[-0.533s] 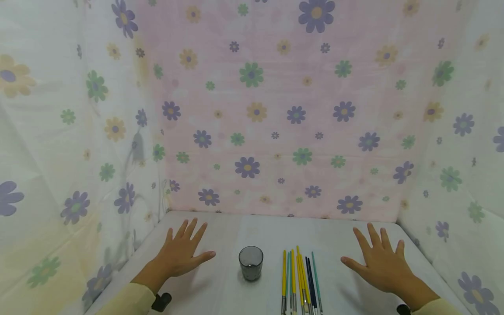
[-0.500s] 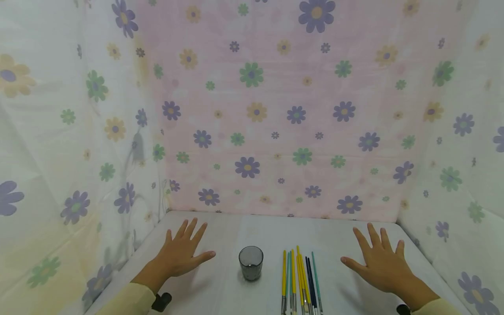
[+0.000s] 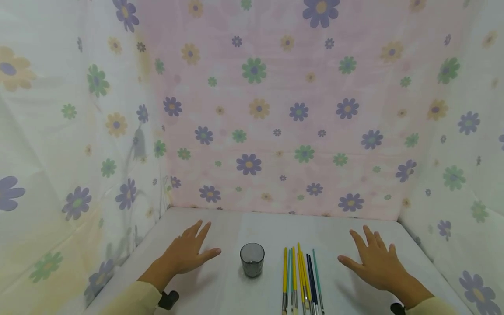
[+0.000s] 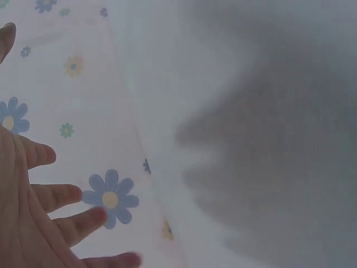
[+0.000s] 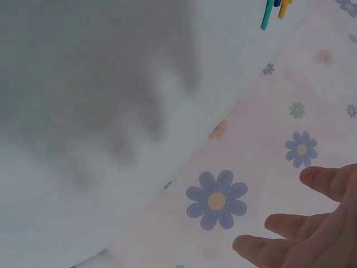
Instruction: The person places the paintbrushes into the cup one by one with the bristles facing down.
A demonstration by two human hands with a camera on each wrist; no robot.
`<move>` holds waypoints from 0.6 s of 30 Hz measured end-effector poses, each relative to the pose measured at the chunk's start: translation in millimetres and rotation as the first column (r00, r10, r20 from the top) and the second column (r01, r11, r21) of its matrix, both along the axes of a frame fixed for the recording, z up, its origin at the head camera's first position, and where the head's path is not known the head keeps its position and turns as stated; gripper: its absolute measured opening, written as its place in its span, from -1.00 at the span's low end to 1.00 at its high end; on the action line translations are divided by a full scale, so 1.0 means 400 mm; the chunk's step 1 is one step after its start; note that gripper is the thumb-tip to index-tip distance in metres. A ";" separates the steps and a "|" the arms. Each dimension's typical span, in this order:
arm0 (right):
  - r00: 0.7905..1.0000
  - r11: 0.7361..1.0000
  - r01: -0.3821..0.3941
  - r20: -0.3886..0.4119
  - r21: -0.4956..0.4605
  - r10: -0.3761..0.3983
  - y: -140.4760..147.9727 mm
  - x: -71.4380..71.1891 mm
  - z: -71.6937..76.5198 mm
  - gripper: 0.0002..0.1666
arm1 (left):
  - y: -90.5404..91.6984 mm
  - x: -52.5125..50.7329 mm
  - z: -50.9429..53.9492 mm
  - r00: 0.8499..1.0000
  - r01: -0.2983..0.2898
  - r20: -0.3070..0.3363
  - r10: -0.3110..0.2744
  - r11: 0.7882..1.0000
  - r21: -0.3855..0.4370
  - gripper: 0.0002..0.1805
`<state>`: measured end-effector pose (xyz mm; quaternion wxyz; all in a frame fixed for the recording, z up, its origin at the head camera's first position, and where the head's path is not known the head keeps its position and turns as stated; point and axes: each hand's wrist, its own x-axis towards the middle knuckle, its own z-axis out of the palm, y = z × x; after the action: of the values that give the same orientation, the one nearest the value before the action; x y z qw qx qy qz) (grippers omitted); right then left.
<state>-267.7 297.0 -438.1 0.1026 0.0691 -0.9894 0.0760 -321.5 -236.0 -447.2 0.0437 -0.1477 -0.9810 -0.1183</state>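
A dark, see-through glass (image 3: 252, 260) stands upright near the middle of the white table. Just right of it lies a row of several paintbrushes (image 3: 294, 275) with yellow, green and dark blue handles, their bristle ends toward me. My left hand (image 3: 185, 253) hovers over the table left of the glass, fingers spread, holding nothing. On the other side, my right hand (image 3: 376, 264) hovers right of the brushes, also spread and holding nothing. Handle tips of a few brushes (image 5: 273, 11) show at the top of the right wrist view. Only the hand's fingers (image 4: 61, 198) and palm appear in the left wrist view.
The white table (image 3: 220, 288) ends at a pink flowered cloth (image 3: 275, 148) behind it. White flowered cloth sides stand at the left (image 3: 51, 166) and right (image 3: 460, 175). Soft hand shadows fall on the tabletop.
The left hand has shifted slightly right, toward the glass, and its fingers tilt more. The right hand has moved slightly left. The head view has dipped a little.
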 end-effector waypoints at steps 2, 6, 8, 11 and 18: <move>0.999 0.999 -0.003 0.054 -0.050 0.005 -0.011 -0.006 -0.007 0.25 | 0.019 -0.002 -0.012 0.999 0.003 0.044 -0.005 0.999 0.053 0.18; 0.988 0.990 0.019 0.154 -0.138 0.003 -0.032 -0.023 -0.027 0.33 | 0.062 -0.001 -0.034 0.994 -0.001 0.105 -0.015 0.989 0.146 0.24; 0.985 0.986 0.032 0.172 -0.162 -0.004 -0.040 -0.031 -0.037 0.32 | 0.082 0.000 -0.045 0.993 0.007 0.117 -0.028 0.984 0.181 0.25; 0.983 0.979 0.042 0.185 -0.201 -0.004 -0.051 -0.039 -0.046 0.26 | 0.106 -0.001 -0.059 0.990 0.035 0.121 -0.066 0.970 0.240 0.24; 0.975 0.938 0.063 0.223 -0.342 0.016 -0.073 -0.059 -0.047 0.00 | 0.149 -0.010 -0.086 0.984 0.101 0.104 -0.148 0.926 0.363 0.18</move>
<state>-291.5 267.8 -457.0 0.0027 0.0293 -0.9665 0.2550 -325.4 -176.3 -481.8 -0.0014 -0.1916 -0.9326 -0.3058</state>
